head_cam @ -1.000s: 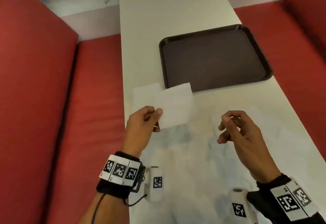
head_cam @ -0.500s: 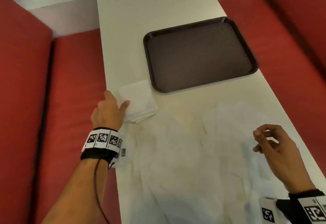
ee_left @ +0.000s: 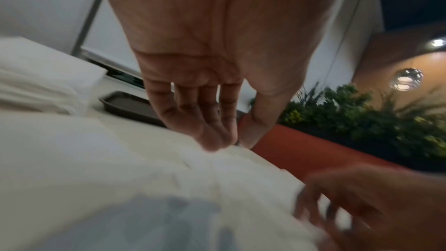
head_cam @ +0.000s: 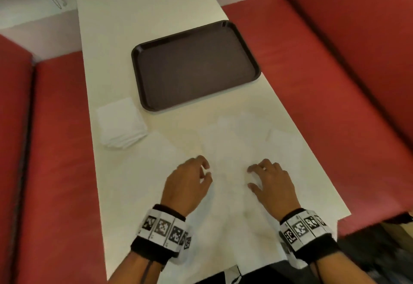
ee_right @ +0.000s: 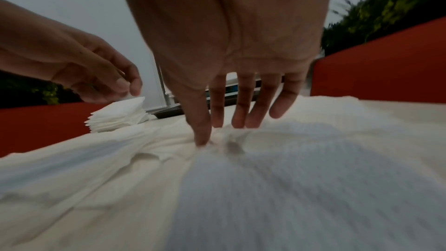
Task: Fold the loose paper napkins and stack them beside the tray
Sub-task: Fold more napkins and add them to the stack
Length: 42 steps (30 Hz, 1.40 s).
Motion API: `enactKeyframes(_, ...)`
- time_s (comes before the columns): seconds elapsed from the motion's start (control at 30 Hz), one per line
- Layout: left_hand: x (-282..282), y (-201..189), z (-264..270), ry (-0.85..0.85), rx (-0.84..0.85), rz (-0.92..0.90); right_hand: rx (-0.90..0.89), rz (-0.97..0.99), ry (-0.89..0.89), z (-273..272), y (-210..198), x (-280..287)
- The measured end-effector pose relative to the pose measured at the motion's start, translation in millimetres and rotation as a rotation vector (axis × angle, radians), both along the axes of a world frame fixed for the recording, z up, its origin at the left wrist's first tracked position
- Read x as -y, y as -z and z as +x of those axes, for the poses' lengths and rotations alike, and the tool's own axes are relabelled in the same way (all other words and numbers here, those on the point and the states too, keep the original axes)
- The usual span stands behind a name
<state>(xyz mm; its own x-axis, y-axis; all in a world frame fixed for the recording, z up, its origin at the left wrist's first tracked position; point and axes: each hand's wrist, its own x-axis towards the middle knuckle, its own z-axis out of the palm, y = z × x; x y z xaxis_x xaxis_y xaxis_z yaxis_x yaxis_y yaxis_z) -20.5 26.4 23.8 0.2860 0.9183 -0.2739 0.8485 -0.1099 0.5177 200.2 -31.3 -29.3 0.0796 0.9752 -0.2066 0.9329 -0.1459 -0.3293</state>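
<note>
A dark brown tray lies on the white table. A stack of folded white napkins sits left of the tray's near corner, also showing in the wrist views as the stack. Loose napkins overlap across the near half of the table. My left hand hovers over them with thumb and fingertips close together, just touching the paper. My right hand presses thumb and straight fingers down on a napkin, which puckers between them.
Red bench seats run along the left and the right of the narrow table. The table's near edge is close below my wrists. Green plants stand behind the right bench.
My left hand laid the folded napkin on the stack, let go, and came back to the loose napkins. My right hand dropped onto the napkins in the middle.
</note>
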Motion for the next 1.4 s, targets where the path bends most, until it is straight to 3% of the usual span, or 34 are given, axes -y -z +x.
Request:
enactKeyframes(0.13, 35, 18, 28, 0.075, -0.006, 0.017, -0.041, 0.150, -0.045, 9, 0, 0)
enactKeyframes(0.33, 54, 11, 41, -0.143, 0.043, 0.025, -0.295, 0.230, -0.005, 25, -17, 4)
enactKeyframes(0.5, 45, -1, 59, -0.587, 0.391, -0.277, -0.555, 0.353, -0.073, 25, -40, 26)
enactKeyframes(0.67, 35, -6, 75, -0.913, 0.946, -0.660, -0.504, 0.300, -0.246, 28, -37, 52)
enactKeyframes(0.77, 32, -5, 74, -0.829, 0.915, -0.629, -0.434, 0.232, -0.328, 33, -33, 58)
enactKeyframes(0.83, 30, -8, 73, -0.760, 0.835, -0.545, -0.510, 0.201, -0.296, 36, -35, 60)
enactKeyframes(0.9, 32, -15, 71, -0.711, 0.848, -0.496, -0.769, 0.125, -0.083, 36, -42, 59)
enactKeyframes(1.0, 40, -32, 66, -0.608, 0.995, -0.478, -1.374, -0.124, 0.384, 30, -59, 45)
enactKeyframes(1.07, 46, -41, 60, -0.535, 1.035, -0.462, -1.593, -0.237, 0.531, 27, -72, 31)
enactKeyframes(1.4, 33, -54, 17, -0.497, 1.025, -0.415, -1.438, -0.161, 0.353, -6, -100, -13)
